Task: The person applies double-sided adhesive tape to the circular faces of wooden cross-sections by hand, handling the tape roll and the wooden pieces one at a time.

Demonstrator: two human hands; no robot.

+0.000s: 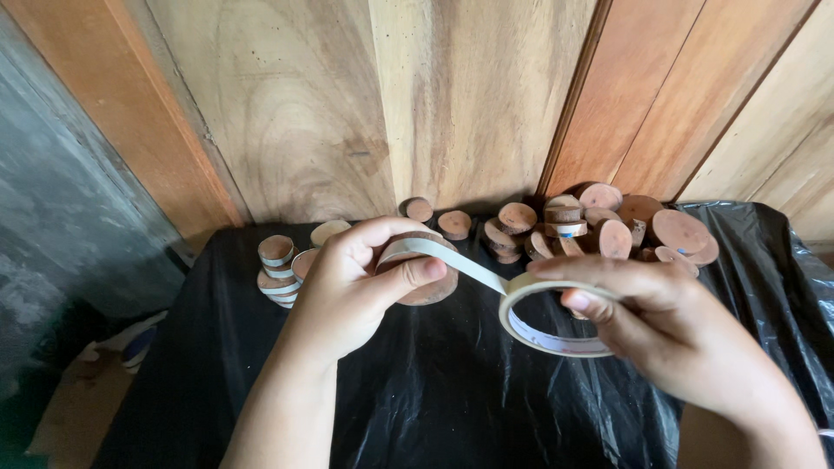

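A round wooden disc [427, 280] is held above the middle of the surface [417, 391], which is covered in black plastic sheeting. The disc is gripped by the left hand [352, 291], whose fingers are curled over its top edge while the thumb is pressed against a strip of pale tape [469, 267] laid along its rim. The strip is stretched taut to the right, where it runs onto a thin roll of tape [549, 328]. The roll is held by the right hand [669, 326], with its fingers closed over the roll's upper edge and the thumb tucked inside the ring. Just beside the left hand, at the left of the surface, a few discs already wrapped in tape [278, 269] are stacked. Behind the hands, along the far edge, a heap of bare wooden discs [599, 230] is piled against a wall of upright wooden planks [347, 104]. At the left, a grey wall [61, 208] is seen beside the surface.
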